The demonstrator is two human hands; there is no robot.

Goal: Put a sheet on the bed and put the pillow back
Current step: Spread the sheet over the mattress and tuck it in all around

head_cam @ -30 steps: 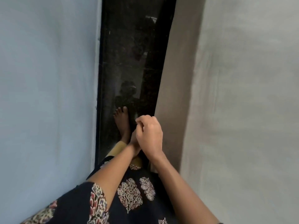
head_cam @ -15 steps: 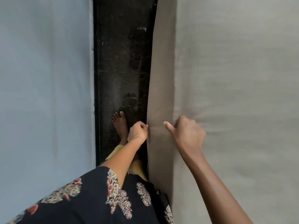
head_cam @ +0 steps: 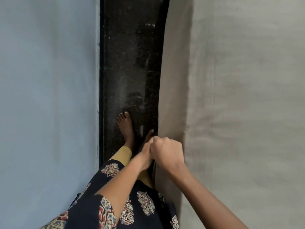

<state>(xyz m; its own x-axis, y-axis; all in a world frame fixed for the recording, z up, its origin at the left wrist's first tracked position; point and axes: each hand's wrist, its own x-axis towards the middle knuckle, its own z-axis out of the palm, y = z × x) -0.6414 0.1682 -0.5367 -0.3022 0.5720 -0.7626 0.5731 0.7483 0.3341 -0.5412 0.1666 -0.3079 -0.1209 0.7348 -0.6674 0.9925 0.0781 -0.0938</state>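
Note:
A grey sheet (head_cam: 244,100) covers the bed on the right and hangs down its left side as a darker flap (head_cam: 173,90). My right hand (head_cam: 166,151) is fisted at the hanging edge near the bed's side. My left hand (head_cam: 146,156) lies just behind it, mostly hidden, fingers closed by the same edge. Whether either fist pinches the cloth is hidden. No pillow is in view.
A narrow strip of black polished floor (head_cam: 132,63) runs between the bed and a pale blue wall (head_cam: 49,96). My bare feet (head_cam: 125,128) stand in that strip, and my dark flower-print dress (head_cam: 132,204) fills the bottom.
Half a second ago my right hand lay on top of the sheet, right of the edge. It has moved left to the hanging edge and now covers my left hand.

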